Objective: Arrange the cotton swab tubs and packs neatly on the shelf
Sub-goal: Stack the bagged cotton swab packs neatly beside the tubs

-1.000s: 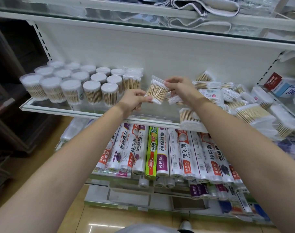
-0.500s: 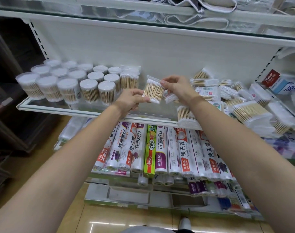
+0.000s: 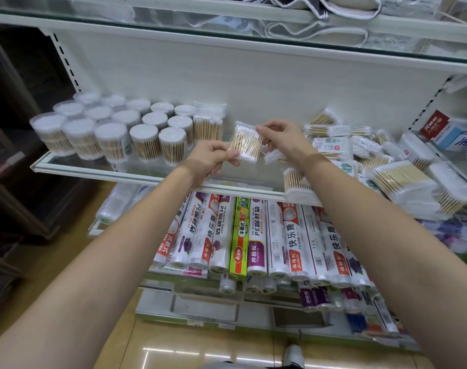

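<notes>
Above the front lip of the white glass-floored shelf (image 3: 136,173), a small clear plastic pack of wooden cotton swabs (image 3: 245,145) is held in the air between two hands. The left hand (image 3: 209,157) pinches its lower left corner between thumb and curled fingers; the right hand (image 3: 281,137) pinches its upper right corner the same way. Left of the pack stand rows of round clear tubs with white lids (image 3: 120,129), and just right of them, nearest the pack, a few upright swab packs (image 3: 207,123). To the pack's right lies a loose heap of mixed swab packs (image 3: 386,166) (some hang over the shelf's edge).

The step looks like standing this pack beside the upright ones. It would go best turned so the swabs run vertical, then slid flush against the neighbouring pack, bottom edge down first, since the soft film will slump if released while tilted.
</notes>
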Demonstrator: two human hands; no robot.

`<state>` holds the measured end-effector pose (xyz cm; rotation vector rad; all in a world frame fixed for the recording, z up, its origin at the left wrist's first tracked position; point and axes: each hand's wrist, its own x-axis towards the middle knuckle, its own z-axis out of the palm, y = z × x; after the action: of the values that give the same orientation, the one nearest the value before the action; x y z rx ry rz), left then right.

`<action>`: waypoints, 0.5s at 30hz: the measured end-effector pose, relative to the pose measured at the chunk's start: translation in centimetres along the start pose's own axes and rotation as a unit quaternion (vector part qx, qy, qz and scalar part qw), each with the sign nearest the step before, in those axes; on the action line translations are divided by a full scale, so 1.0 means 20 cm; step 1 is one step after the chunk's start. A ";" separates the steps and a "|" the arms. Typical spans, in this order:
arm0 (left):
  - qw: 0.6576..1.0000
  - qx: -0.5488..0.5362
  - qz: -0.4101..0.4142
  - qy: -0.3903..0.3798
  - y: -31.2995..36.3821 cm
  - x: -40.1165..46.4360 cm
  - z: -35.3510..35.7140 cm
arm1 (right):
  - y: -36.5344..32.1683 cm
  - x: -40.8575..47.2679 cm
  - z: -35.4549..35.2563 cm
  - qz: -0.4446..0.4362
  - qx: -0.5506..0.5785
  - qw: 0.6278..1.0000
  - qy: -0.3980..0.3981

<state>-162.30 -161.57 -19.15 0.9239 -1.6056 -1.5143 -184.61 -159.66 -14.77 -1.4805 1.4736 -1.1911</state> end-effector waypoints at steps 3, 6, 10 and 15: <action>1.000 -0.016 -0.004 0.012 -0.01 0.00 0.00 | 0.00 0.01 0.00 -0.005 0.028 1.000 -0.010; 0.999 -0.029 0.000 0.019 -0.02 0.00 0.00 | 0.00 0.01 0.00 -0.007 0.043 0.999 -0.012; 0.997 -0.068 0.007 0.029 -0.02 0.00 0.00 | 0.02 0.02 0.00 -0.006 0.069 0.997 -0.028; 0.996 -0.080 0.027 0.030 -0.01 0.00 -0.01 | 0.01 0.04 0.02 0.020 0.127 0.992 -0.018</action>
<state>-162.16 -161.65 -19.27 0.8237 -1.4322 -1.5383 -184.40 -160.52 -14.94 -1.2886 1.2686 -1.2689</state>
